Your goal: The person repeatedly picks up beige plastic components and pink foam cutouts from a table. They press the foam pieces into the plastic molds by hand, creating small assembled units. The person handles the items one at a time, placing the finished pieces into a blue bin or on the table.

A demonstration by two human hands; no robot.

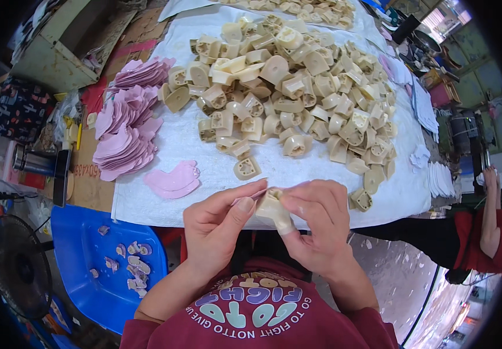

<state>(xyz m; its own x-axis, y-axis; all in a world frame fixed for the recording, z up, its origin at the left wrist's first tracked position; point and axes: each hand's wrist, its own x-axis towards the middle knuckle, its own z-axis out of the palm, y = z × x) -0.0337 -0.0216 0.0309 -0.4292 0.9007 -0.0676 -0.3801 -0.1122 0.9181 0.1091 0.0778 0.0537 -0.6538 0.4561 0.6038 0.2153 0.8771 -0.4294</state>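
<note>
Pink sheet against cream block, both hands engaged

Head view: step in hand, as judged, is fitting a pink sheet (255, 195) to the top of a cream block (273, 212), held at the near edge of the white-covered table (136, 205). Next move likely calls for keeping edges aligned while pressing the sheet down. Left hand (219, 224): nearly closed, thumb and forefinger pinching the sheet's left end. Right hand (319, 224): part curled, gripping the block; whether it also pins the sheet, cannot tell. Spare blocks (288, 87) heap beyond; pink stacks (126, 150) lie to the left
</note>
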